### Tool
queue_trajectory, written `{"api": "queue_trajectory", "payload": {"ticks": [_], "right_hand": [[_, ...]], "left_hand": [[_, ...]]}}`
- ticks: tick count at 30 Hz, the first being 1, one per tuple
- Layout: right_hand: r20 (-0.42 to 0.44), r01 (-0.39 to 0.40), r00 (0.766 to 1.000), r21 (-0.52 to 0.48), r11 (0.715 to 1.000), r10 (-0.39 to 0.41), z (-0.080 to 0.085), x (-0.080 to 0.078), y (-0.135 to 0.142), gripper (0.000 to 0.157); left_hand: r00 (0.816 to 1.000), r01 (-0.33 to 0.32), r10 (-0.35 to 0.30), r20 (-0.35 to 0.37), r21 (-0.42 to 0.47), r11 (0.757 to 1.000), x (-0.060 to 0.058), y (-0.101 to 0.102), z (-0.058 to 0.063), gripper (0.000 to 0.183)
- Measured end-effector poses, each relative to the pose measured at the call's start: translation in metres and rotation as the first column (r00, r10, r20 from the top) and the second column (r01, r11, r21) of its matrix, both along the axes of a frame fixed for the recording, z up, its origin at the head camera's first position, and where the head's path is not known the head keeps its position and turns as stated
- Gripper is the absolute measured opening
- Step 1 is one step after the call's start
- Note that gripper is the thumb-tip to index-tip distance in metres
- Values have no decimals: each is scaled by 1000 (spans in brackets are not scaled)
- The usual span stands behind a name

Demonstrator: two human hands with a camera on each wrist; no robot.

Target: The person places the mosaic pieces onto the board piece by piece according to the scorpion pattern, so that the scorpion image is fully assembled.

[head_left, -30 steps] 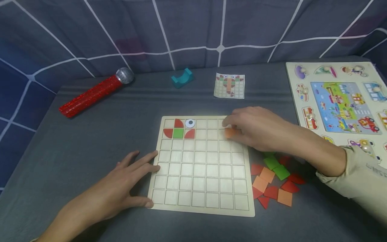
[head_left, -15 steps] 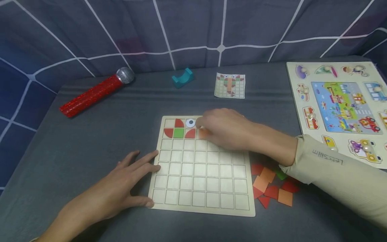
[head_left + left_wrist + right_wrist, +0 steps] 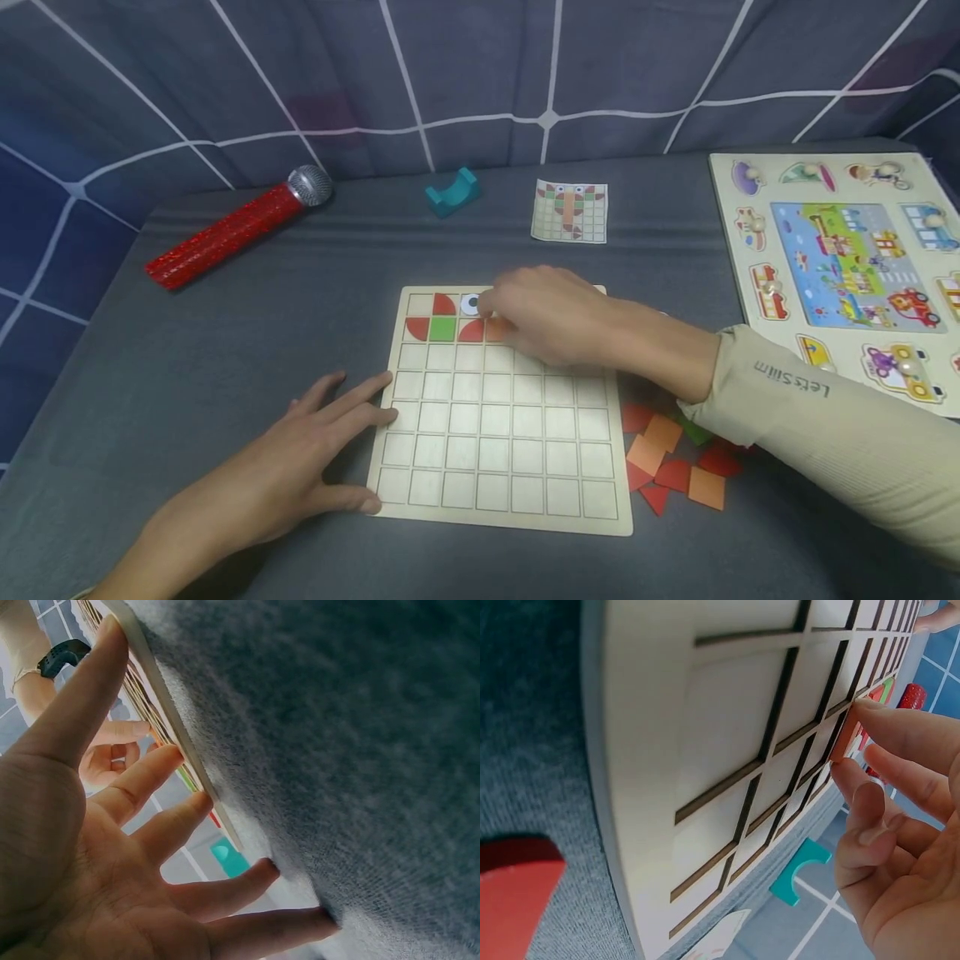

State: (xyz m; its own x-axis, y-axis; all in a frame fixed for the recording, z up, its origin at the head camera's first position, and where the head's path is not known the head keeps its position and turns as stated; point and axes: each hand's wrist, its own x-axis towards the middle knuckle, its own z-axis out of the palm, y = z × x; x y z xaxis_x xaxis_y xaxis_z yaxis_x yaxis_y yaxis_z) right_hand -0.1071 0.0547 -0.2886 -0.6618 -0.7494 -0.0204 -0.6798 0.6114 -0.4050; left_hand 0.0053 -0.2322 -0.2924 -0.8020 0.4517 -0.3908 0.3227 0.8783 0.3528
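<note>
A pale wooden grid board (image 3: 495, 450) lies on the grey cloth. In its upper left cells sit a green square (image 3: 442, 329), several red quarter-circle tiles (image 3: 444, 305) and a white eye tile (image 3: 468, 305). My right hand (image 3: 555, 317) pinches an orange square tile (image 3: 845, 736) between thumb and finger, down at a second-row cell just right of a red quarter-circle. The hand covers the cells to the right of it. My left hand (image 3: 307, 454) has its fingers spread, with thumb and fingertips touching the board's left edge.
Right of the board lies a loose pile of orange squares (image 3: 663, 433), red pieces and green squares, partly under the right sleeve. Behind the board are a printed pattern card (image 3: 570, 212), a teal curved block (image 3: 453, 193) and a red glitter microphone (image 3: 232, 233). A knobbed picture puzzle (image 3: 862, 267) stands far right.
My right hand has carried the orange square leftward across the board, from the right-hand columns to beside the red quarter-circle under the eye tile. The left hand stays put.
</note>
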Motion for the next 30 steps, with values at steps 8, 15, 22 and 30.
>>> {"api": "queue_trajectory", "payload": {"ticks": [8, 15, 22, 30], "right_hand": [[-1, -12, 1000, 8, 1000, 12, 0, 0, -1, 14], [13, -5, 1000, 0, 1000, 5, -1, 1, -1, 11], [27, -5, 1000, 4, 1000, 5, -2, 1, 3, 11], [0, -32, 999, 12, 999, 32, 1, 2, 17, 16]], "left_hand": [[1000, -7, 7, 12, 3, 1000, 0, 0, 0, 79], [1000, -7, 7, 15, 9, 1000, 1, -1, 1, 78], [1000, -7, 7, 24, 10, 1000, 0, 0, 0, 78], [1000, -8, 8, 26, 10, 1000, 0, -1, -1, 79]]}}
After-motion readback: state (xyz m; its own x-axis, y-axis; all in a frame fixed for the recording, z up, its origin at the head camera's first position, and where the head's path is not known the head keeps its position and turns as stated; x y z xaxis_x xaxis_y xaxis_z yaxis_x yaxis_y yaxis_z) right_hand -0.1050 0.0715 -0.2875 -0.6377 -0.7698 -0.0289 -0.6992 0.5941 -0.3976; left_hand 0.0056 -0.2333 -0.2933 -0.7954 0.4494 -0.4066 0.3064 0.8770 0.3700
